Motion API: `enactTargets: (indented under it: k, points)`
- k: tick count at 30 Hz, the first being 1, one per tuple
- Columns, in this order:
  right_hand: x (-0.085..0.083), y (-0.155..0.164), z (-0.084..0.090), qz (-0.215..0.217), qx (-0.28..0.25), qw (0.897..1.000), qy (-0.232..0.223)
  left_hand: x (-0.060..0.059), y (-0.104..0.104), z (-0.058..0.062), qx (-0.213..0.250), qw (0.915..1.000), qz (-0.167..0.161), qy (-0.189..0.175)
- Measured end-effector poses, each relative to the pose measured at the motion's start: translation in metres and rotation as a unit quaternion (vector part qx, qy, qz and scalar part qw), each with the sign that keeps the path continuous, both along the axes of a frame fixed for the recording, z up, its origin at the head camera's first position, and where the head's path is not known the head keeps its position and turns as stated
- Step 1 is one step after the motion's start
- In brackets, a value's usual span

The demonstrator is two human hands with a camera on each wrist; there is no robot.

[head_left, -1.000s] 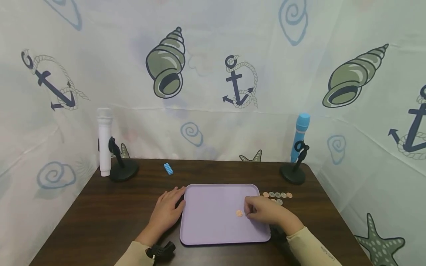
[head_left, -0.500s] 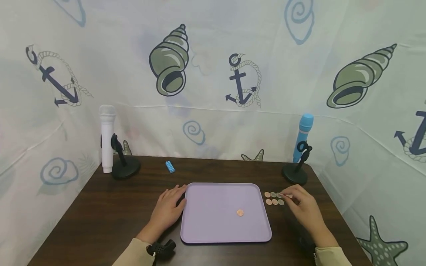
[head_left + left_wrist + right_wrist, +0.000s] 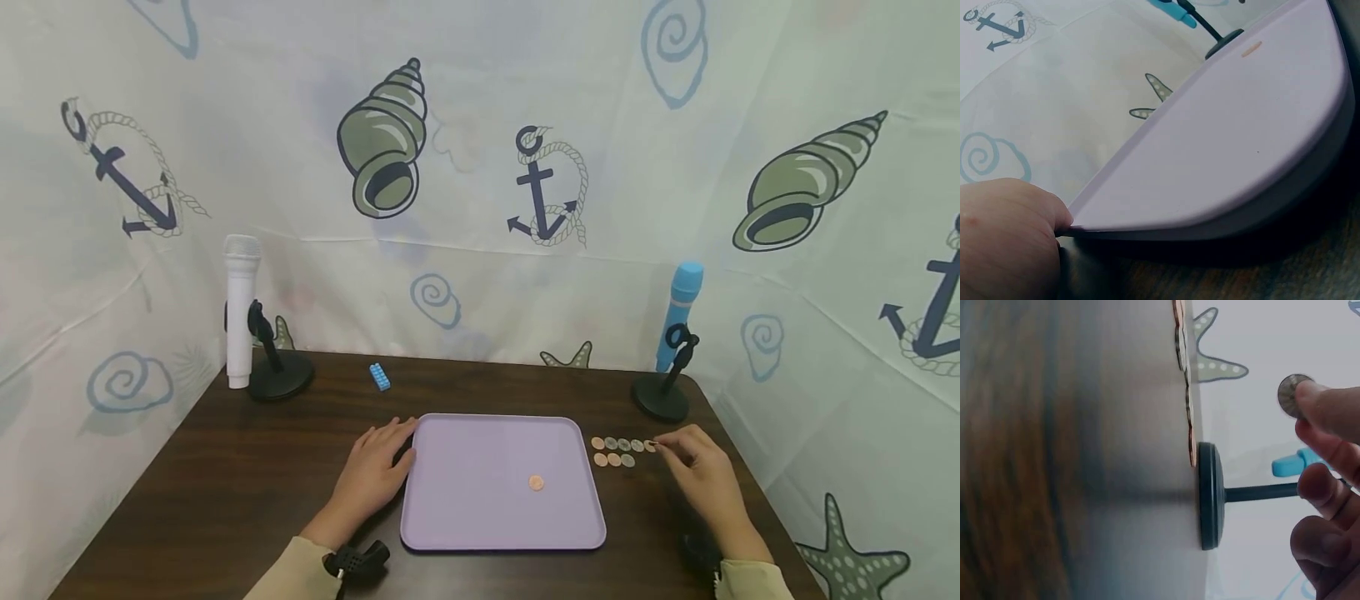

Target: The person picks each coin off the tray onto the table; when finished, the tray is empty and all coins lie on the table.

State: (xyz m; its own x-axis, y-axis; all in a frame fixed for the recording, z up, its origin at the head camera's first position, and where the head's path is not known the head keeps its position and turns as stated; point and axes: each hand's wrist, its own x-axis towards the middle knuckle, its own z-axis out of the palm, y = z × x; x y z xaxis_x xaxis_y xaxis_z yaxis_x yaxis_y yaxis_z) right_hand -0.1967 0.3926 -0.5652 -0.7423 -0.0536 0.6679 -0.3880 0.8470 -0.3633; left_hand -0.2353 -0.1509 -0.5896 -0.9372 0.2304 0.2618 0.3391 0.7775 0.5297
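Observation:
A shallow lilac tray point(image 3: 480, 525) lies on the dark wooden table, with one copper-coloured coin point(image 3: 536, 482) in its right half. Just right of the tray are two rows of copper and silver coins point(image 3: 624, 445). My right hand point(image 3: 701, 475) is at the right end of these rows. Between its thumb and forefinger it pinches a silver-looking coin point(image 3: 1292, 394), seen raised off the table in the right wrist view. My left hand point(image 3: 371, 471) rests beside the tray's left edge, its fingers extended and touching the rim point(image 3: 1079, 226).
A white microphone point(image 3: 239, 317) on a black stand point(image 3: 281, 377) is at the back left. At the back right, a blue microphone point(image 3: 681, 304) stands on another black stand point(image 3: 660, 398). A small blue toy brick point(image 3: 379, 377) lies behind the tray. A patterned cloth point(image 3: 480, 208) hangs behind the table.
My right hand has gone from above the tray, beside the copper coin, rightward to the coin rows, then slightly farther right, uncovering the upper row. My left hand has stayed at the tray's edge.

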Motion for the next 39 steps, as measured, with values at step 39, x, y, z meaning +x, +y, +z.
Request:
enactTargets:
  k: [39]
  points:
    - [-0.010,-0.001,-0.016,-0.061,-0.193,0.924,-0.324,-0.008,0.003,-0.004,-0.002,0.9998,-0.003,-0.018]
